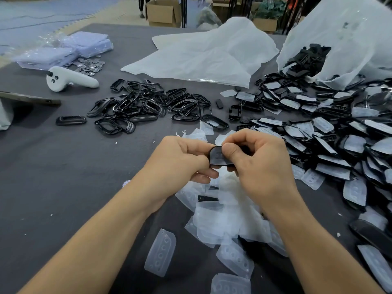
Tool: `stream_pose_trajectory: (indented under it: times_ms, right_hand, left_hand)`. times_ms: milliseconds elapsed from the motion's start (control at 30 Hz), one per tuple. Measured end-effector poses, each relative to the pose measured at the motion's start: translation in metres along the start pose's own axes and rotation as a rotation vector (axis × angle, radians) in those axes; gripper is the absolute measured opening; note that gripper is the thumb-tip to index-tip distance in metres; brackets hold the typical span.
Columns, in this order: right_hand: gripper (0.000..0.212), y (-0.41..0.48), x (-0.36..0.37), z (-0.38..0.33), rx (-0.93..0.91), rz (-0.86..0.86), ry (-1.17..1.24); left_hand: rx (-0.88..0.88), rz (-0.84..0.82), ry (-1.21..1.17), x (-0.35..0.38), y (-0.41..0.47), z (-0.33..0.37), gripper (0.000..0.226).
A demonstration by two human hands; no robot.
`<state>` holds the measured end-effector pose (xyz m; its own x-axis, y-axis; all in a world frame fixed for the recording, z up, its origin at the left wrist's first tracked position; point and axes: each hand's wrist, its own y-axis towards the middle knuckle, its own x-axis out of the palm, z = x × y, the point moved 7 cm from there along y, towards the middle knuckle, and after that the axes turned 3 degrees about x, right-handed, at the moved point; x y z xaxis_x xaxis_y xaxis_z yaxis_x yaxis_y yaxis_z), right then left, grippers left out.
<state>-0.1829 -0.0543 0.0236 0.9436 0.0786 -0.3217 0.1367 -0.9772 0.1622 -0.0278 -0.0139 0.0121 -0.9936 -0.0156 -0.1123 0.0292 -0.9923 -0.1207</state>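
Note:
Both my hands meet over the middle of the grey table (63,166) on one small black plastic shell (216,155). My left hand (180,160) pinches its left edge with curled fingers. My right hand (256,160) grips its right side, thumb pressed on the top face. Much of the shell is hidden by my fingers. Under my hands lies a heap of translucent white rubber pads (224,217).
A pile of black frames (148,105) lies ahead on the left. Black shells fitted with white pads (331,134) spread to the right, spilling from a plastic bag (343,39). A white controller (70,78), metal discs (90,65) and an empty bag (201,56) lie farther back.

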Motion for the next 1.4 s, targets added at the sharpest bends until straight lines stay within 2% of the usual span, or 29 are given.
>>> stream_pose_trajectory:
  times_ms: [67, 233, 300, 533, 700, 933, 1100, 1400]
  right_hand:
    - [0.018, 0.001, 0.0, 0.0, -0.005, -0.008, 0.009]
    - [0.016, 0.001, 0.003, 0.001, -0.012, -0.025, 0.001]
    - [0.016, 0.0, 0.003, 0.001, -0.012, -0.028, 0.002]
    - [0.017, -0.002, 0.007, 0.0, 0.004, -0.065, 0.055]
    - [0.033, -0.002, 0.009, -0.002, 0.039, -0.14, 0.161]
    - [0.045, -0.001, 0.009, 0.0, 0.167, -0.17, 0.359]
    - [0.054, -0.002, 0.01, 0.0, 0.212, -0.172, 0.412]
    - [0.024, -0.003, 0.006, -0.002, 0.164, -0.101, 0.326]
  left_hand:
    - [-0.03, -0.019, -0.047, 0.001, -0.001, -0.001, 0.044]
    - [-0.064, 0.032, -0.049, -0.003, 0.0, -0.006, 0.021]
    - [-0.057, 0.053, -0.02, -0.004, 0.001, -0.007, 0.019]
    - [-0.043, 0.144, 0.004, -0.008, 0.003, -0.003, 0.023]
    - [-0.02, 0.221, -0.036, -0.014, 0.003, -0.003, 0.023]
    - [0.011, 0.217, -0.015, -0.018, 0.003, 0.0, 0.032]
    - [0.048, 0.218, 0.012, -0.017, 0.002, 0.002, 0.031]
    - [0.086, 0.176, 0.039, -0.013, 0.002, 0.003, 0.031]
